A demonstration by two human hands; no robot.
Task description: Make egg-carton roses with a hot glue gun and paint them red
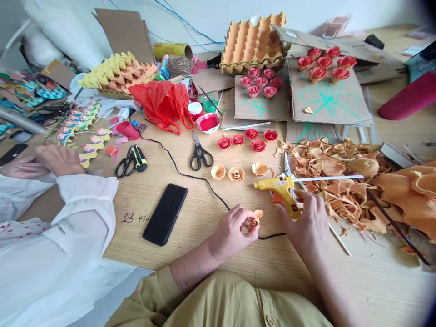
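My left hand (235, 229) is closed in a pinch on a small orange egg-carton petal piece (258, 216), held just above the table. My right hand (308, 222) has its thumb and fingers around the handle of a yellow hot glue gun (277, 183), whose nozzle points left. A white glue stick (332, 178) sticks out behind the gun. Beyond my hands are an unpainted cup (218, 171), an orange rose (236, 174) and an open petal cup (259, 169). Silver scissors (288, 164) lie partly behind the gun.
Orange carton scraps (334, 163) are heaped at right. Red roses (258, 145), black scissors (200, 154), a phone (165, 214) and a black cord (177, 165) lie on the table. A red paint bowl (208, 122) stands behind. At left rest another person's hands (59, 160).
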